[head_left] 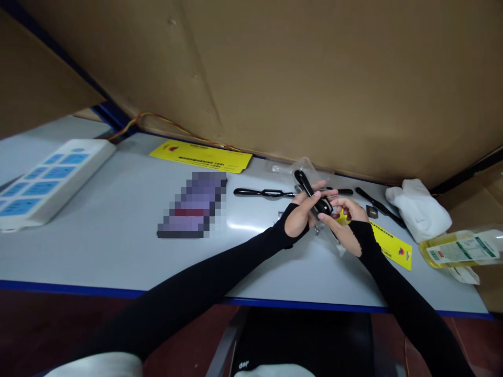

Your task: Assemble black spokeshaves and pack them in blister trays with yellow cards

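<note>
A glossy black spokeshave is tilted up off the table between my hands. My left hand is closed around its middle, with the fingers reaching out behind it. My right hand pinches at its lower end, thumb and fingers bent; any small part there is too hidden to make out. Behind my hands, another black spokeshave lies flat, partly covered by my left hand. To the right rests a further black spokeshave, beside a small dark metal plate. Clear plastic packaging sits behind the hands.
Yellow printed cards lie along the back edge, and another yellow card is under my right wrist. A pixelated flat object is left of centre. A power strip, white cloth and bottle of yellow liquid flank the workspace.
</note>
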Tool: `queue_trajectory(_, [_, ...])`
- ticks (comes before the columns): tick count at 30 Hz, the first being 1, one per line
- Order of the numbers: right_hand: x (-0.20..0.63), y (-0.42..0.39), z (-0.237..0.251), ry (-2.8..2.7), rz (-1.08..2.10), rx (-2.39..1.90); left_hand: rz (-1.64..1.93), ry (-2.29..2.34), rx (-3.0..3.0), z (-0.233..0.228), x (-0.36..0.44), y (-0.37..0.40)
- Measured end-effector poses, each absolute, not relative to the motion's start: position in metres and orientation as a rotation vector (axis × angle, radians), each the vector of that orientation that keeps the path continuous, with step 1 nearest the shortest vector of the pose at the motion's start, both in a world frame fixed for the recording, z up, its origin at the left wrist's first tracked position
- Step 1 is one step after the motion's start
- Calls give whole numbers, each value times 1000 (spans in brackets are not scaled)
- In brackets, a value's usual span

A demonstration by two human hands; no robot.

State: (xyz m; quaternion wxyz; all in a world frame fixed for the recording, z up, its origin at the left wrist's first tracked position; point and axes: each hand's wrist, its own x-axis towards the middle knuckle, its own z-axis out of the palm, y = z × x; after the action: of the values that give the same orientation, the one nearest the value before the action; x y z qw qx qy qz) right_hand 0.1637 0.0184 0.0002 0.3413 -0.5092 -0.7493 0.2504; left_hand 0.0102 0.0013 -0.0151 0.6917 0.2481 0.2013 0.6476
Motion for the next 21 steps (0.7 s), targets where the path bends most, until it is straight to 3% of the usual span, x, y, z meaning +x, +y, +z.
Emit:
queue_trajectory(10, [152,2,0,-1839,446,-1231,1487,548,429,-19,12,8])
queue_trajectory(16, [147,7,-12,-1837,54,-964,1432,513,364,-14,12,4])
queue_trajectory(21, [154,14,-8,-2012,46,-782,1404,502,361,-13,6,7])
